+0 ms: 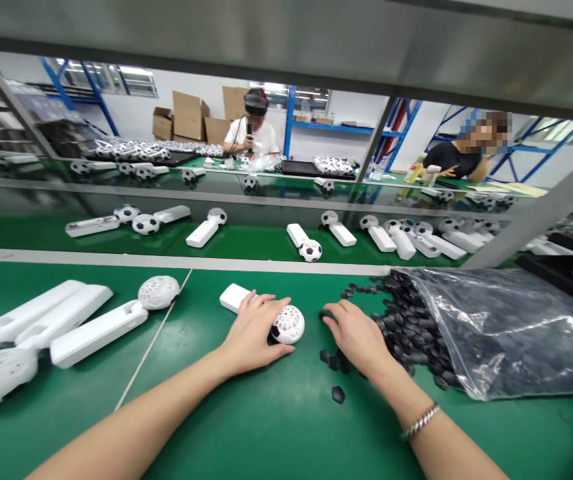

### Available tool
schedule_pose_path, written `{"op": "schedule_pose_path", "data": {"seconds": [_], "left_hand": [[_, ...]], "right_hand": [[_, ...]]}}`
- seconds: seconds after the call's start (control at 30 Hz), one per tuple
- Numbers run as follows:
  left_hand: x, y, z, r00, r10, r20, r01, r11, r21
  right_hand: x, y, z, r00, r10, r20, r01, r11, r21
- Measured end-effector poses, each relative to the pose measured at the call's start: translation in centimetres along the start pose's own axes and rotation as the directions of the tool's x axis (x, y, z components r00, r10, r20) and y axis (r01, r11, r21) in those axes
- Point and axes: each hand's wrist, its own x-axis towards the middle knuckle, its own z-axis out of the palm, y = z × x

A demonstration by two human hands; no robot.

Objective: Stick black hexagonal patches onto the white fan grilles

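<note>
My left hand (pixel 252 331) lies over a white handheld fan (pixel 286 325) on the green table, fingers wrapped on its handle; the ball-shaped grille head sticks out to the right with one black patch on it. My right hand (pixel 355 333) rests palm down, fingers curled, at the edge of a heap of small black hexagon pieces (pixel 400 319) spilling from a clear plastic bag (pixel 506 327). Whether its fingers pinch a piece is hidden. A loose black piece (pixel 337 395) lies nearer me.
Three white fans without black patches (pixel 91 327) lie at the left. Finished soccer-ball fans (pixel 310 250) ride the green conveyor behind. A grey metal rail (pixel 286 63) crosses overhead. Two other people sit at the far tables.
</note>
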Motion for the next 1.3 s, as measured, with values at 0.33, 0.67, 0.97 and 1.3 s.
{"op": "schedule_pose_path", "data": {"seconds": [0.33, 0.67, 0.97, 1.3], "left_hand": [[0.4, -0.8, 0.1, 0.999, 0.007, -0.042, -0.007, 1.000, -0.008], [0.0, -0.3, -0.1, 0.998, 0.016, -0.066, -0.020, 0.998, -0.054], [0.1, -0.4, 0.1, 0.997, 0.057, -0.046, -0.060, 0.997, -0.054], [0.3, -0.6, 0.0, 0.998, 0.050, -0.037, -0.052, 0.996, -0.076]], "right_hand": [[0.3, 1.0, -0.3, 0.998, 0.057, -0.010, -0.056, 0.992, 0.114], [1.3, 0.0, 1.8, 0.987, -0.160, 0.004, 0.159, 0.982, 0.106], [-0.1, -1.3, 0.2, 0.973, -0.132, -0.190, 0.229, 0.665, 0.711], [-0.5, -3.2, 0.0, 0.913, -0.319, -0.254, 0.404, 0.617, 0.675]]}}
